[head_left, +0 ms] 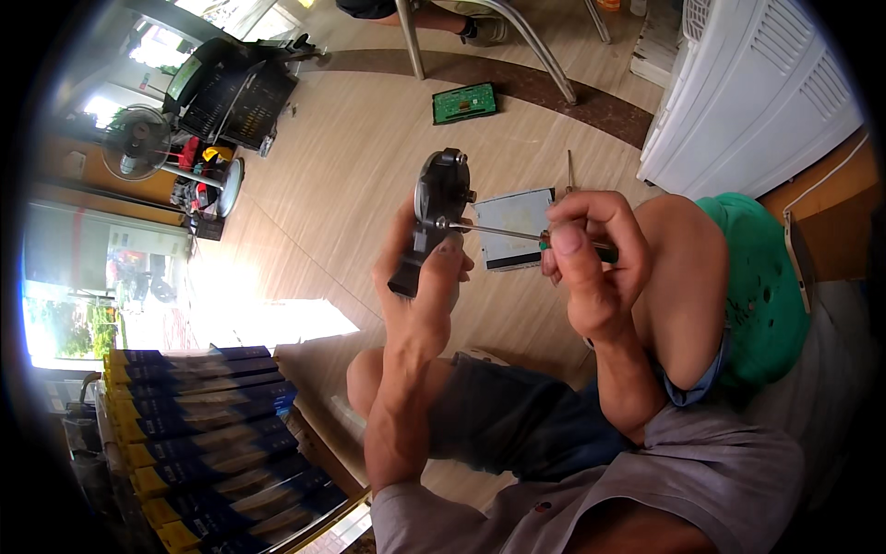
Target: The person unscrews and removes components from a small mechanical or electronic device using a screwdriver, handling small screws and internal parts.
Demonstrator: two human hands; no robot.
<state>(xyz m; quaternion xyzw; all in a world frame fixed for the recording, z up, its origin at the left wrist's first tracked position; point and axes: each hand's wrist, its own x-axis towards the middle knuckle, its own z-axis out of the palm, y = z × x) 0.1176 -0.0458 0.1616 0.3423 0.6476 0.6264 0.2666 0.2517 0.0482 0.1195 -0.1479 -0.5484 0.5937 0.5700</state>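
Observation:
My left hand (417, 300) grips a black plastic part (441, 189) with a rounded silvery side and small brass-coloured fittings, held up above the floor. In my right hand (595, 263) is a screwdriver (503, 233), pinched at its green and dark handle. Its metal shaft points left, and the tip meets the black part near a round fitting by my left thumb; whether it sits in a screw is too small to tell. Beyond my hands, a flat grey metal case (512, 222) lies on the floor, partly hidden by my right hand. Behind that hand a thin rod-like tool (569, 171) shows.
A green circuit board (464, 103) lies on the floor by metal chair legs (544, 55) and a person's shoe (484, 30). A fan (138, 143) stands far left, a rack of blue-yellow packages (212, 425) near left. At right are a white appliance (748, 92) and green stool (761, 286).

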